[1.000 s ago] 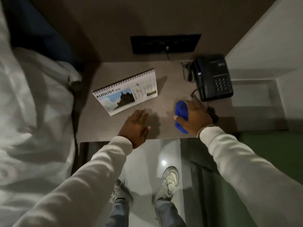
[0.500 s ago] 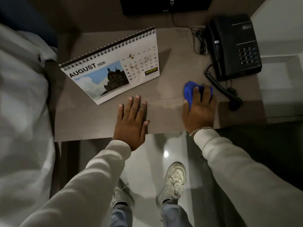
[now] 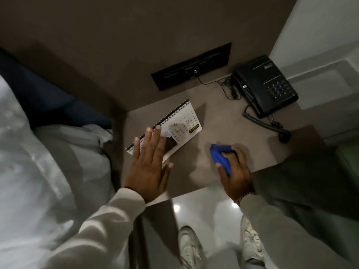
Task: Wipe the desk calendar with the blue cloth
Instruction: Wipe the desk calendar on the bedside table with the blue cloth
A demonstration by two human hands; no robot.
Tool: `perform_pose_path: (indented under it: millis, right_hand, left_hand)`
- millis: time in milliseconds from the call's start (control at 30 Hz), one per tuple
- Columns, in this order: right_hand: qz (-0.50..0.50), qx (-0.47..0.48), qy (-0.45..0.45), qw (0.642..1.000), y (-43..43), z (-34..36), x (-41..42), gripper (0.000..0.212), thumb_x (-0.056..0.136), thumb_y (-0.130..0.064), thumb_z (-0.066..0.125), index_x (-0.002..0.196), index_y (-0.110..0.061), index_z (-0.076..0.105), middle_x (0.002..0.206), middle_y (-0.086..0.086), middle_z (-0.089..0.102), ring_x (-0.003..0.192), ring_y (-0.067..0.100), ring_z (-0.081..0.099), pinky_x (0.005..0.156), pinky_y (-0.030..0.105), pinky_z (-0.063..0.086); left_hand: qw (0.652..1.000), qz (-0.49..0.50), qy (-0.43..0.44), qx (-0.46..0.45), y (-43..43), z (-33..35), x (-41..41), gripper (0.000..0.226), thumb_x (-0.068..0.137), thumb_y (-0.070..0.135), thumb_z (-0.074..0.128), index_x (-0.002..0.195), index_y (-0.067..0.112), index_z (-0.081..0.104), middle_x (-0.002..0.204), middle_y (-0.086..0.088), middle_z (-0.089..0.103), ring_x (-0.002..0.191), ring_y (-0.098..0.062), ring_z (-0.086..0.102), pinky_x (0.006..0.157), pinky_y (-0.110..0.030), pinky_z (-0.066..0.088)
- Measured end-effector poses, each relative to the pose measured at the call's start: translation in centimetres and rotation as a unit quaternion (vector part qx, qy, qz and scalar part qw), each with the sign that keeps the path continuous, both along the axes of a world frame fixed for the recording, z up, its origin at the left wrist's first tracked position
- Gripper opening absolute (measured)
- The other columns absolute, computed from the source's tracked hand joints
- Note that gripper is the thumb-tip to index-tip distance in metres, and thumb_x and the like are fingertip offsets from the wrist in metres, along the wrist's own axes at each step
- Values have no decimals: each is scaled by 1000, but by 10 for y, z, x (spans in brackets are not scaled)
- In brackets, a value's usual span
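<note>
A white spiral-bound desk calendar (image 3: 184, 123) stands tilted on the brown bedside table (image 3: 223, 123), left of centre. My left hand (image 3: 149, 167) is spread flat, fingers apart, over the calendar's lower left part and hides its picture. Whether it touches the page I cannot tell. My right hand (image 3: 235, 175) is closed around the bunched blue cloth (image 3: 220, 157), held just above the table to the right of the calendar.
A black telephone (image 3: 266, 88) with a coiled cord sits at the table's back right. A black socket panel (image 3: 191, 66) with a plugged cable is on the brown wall behind. White bedding (image 3: 38, 162) lies to the left. Glossy floor and my shoes show below.
My left hand has moved from the table's front edge up and left over the calendar. My right hand has turned and gripped the cloth in a fist. The camera view has tilted and pulled back.
</note>
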State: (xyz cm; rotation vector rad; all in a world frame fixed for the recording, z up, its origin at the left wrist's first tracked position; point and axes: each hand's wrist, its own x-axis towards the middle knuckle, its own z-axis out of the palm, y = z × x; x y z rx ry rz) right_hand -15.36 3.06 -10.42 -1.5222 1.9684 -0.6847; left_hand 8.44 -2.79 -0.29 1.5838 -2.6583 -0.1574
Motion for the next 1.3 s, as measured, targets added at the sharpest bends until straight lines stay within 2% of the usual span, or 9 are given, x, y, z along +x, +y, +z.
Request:
perform_pose_path:
  millis: [100, 233, 433, 567, 667, 733, 800, 1133, 1300]
  right_hand:
    - [-44, -29, -116, 992, 2, 1, 37, 34, 90, -21, 59, 119, -5, 54, 134, 17, 49, 111, 21, 57, 93, 1, 35]
    - [-105, -97, -179, 973, -1, -11, 88, 35, 92, -15, 64, 124, -5, 51, 138, 15, 46, 125, 20, 49, 107, 26, 44]
    - [-148, -133, -177, 964, -32, -36, 157, 50, 98, -47, 35, 147, -42, 26, 162, 0, 21, 147, 10, 22, 121, 19, 15]
    - [-211, -163, -163, 950, -54, -55, 185, 47, 101, -52, 28, 144, -57, 10, 163, -17, 11, 146, -13, 0, 109, -5, 4]
    - [-225, -199, -193, 934, -63, -66, 209, 51, 101, -49, 33, 148, -52, 12, 165, -14, 10, 152, 6, 13, 120, 22, 28]
    - [-237, -214, -215, 923, -67, -66, 228, 55, 101, -44, 38, 150, -48, 13, 166, -7, 11, 153, 18, 18, 113, 46, 43]
    - [-269, -223, -228, 909, -71, -63, 244, 57, 101, -41, 41, 151, -44, 14, 166, -4, 12, 152, 25, 21, 108, 55, 46]
    - [-348, -247, -282, 859, -97, -54, 230, 51, 98, -23, 49, 147, -25, 33, 163, 15, 20, 150, 30, 24, 105, 56, 48]
    - [-360, -224, -276, 862, -83, -48, 250, 52, 97, -20, 55, 147, -20, 39, 161, 15, 26, 148, 32, 29, 105, 56, 48]
  left_hand:
    - [998, -24, -50, -21, -34, 11, 20, 76, 94, 50, 28, 153, 3, 13, 163, -16, 7, 152, -30, 0, 122, -50, 0]
    - [989, -86, -117, -12, -84, 10, 35, 85, 91, 60, 20, 153, 2, 11, 164, -17, 5, 152, -32, 2, 121, -54, 4]
    - [954, -239, -179, 15, -126, -5, 34, 92, 88, 69, 13, 153, 5, -1, 164, -14, -5, 152, -30, -3, 121, -54, 8]
    - [949, -266, -164, 36, -132, -19, 33, 93, 86, 72, 15, 151, 14, -18, 162, -6, -18, 152, -22, -15, 122, -49, -2]
    - [949, -277, -142, 50, -132, -21, 34, 93, 85, 73, 18, 148, 20, -24, 161, -1, -23, 150, -15, -22, 122, -46, -7]
    - [950, -280, -126, 62, -132, -22, 33, 93, 85, 74, 17, 148, 19, -22, 161, -1, -21, 150, -14, -21, 122, -45, -7]
    - [951, -283, -106, 72, -131, -22, 33, 93, 85, 73, 18, 150, 16, -18, 162, -1, -19, 151, -14, -19, 122, -44, -7]
    - [951, -286, -37, 114, -129, -24, 32, 96, 84, 75, 25, 152, 20, -15, 165, 0, -14, 152, -17, -13, 122, -50, -1]
    - [952, -283, -51, 102, -125, -22, 29, 97, 84, 74, 18, 153, 12, -10, 165, -7, -10, 153, -18, -12, 123, -48, -1]
